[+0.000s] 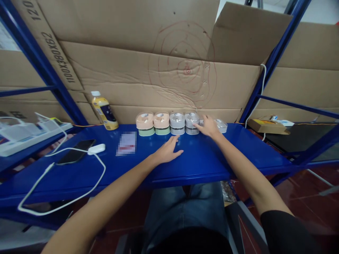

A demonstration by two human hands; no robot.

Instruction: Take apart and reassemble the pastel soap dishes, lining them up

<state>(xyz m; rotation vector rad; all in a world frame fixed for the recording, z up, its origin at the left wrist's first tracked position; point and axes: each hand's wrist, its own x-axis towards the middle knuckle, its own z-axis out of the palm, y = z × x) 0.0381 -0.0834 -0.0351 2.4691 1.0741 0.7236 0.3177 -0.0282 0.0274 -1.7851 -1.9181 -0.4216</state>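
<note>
Along the back of the blue shelf, head view: two peach-over-green boxes and two grey boxes stand in one row. Left hand: released, fingers loosely extended, in front of the row. Right hand: between the rightmost grey box and a lower grey-lidded box; cannot tell whether it grips.
</note>
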